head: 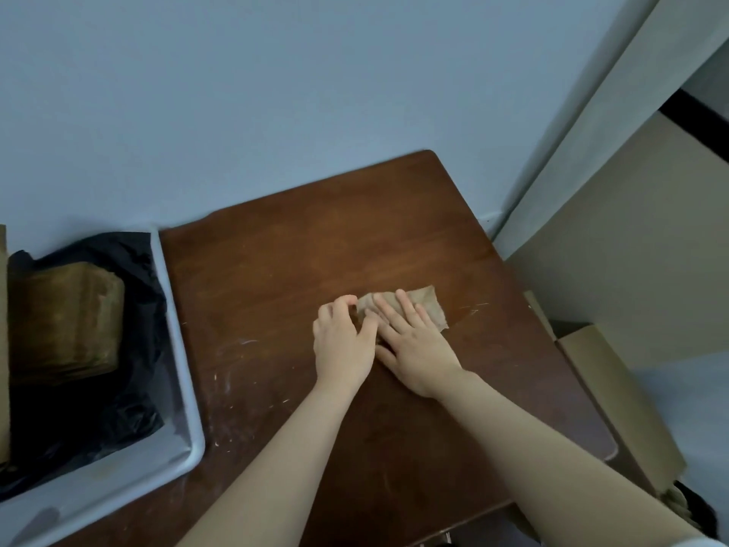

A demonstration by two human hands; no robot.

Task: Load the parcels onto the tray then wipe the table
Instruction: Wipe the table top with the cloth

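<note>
A crumpled tan cloth (pixel 424 301) lies near the middle of the dark brown wooden table (pixel 276 270). My right hand (pixel 414 343) rests flat on the cloth with fingers spread. My left hand (pixel 343 341) sits beside it, its fingertips curled at the cloth's left edge. On the left, a grey tray (pixel 179 369) holds a brown paper-wrapped parcel (pixel 67 321) lying on black plastic-wrapped parcels (pixel 79 420).
White scuff marks (pixel 228 384) speckle the table near the tray. An open cardboard box (pixel 615 392) stands on the floor past the table's right edge. A pale blue wall (pixel 276 92) runs behind the table.
</note>
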